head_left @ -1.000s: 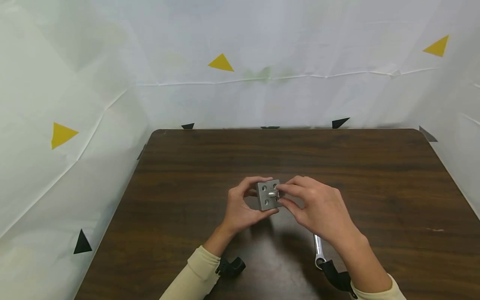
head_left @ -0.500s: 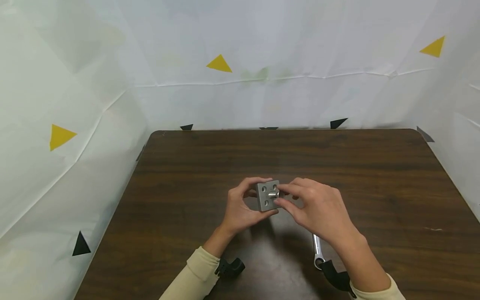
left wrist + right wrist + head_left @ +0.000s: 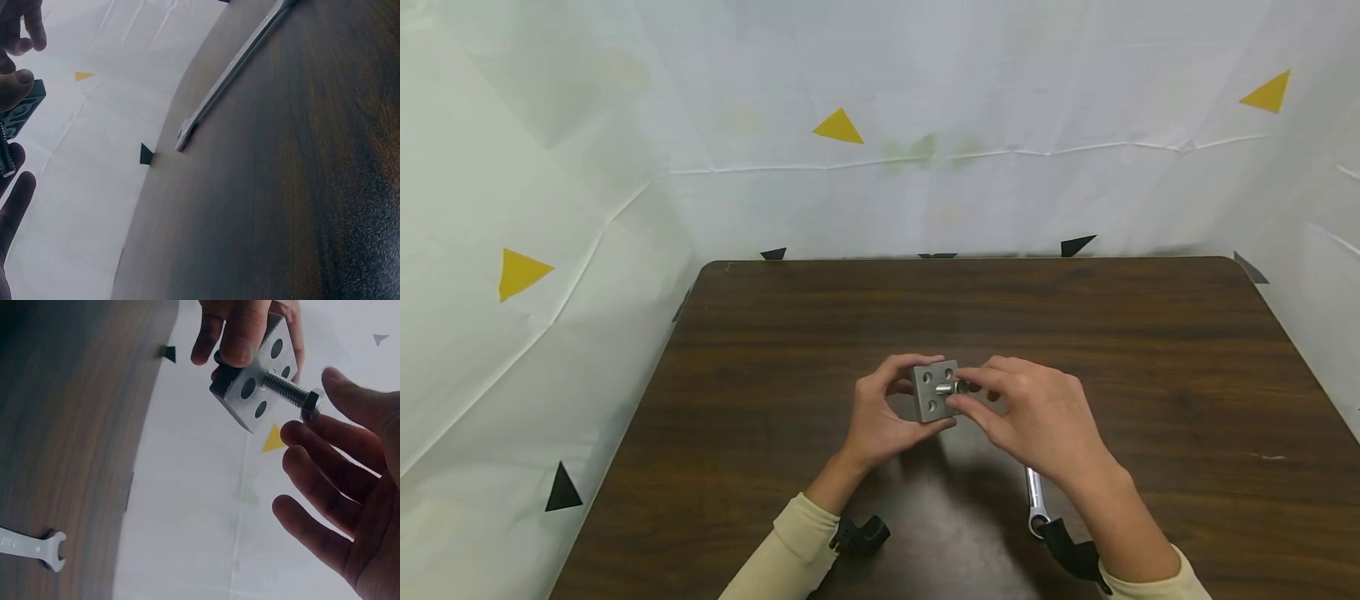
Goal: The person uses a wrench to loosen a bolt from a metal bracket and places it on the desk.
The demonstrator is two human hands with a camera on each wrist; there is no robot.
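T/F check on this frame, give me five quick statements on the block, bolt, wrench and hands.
1. The left hand holds the grey block above the table. True.
2. The bolt sits in a hole of the block, threads showing. True.
3. The block's face has a single hole. False: several holes show, the bolt in the middle one.
4. The right hand holds the wrench. False: the wrench lies on the table; the right hand's fingertips are at the bolt head.
5. The wrench is in the left hand. False: it lies on the table below the right forearm.
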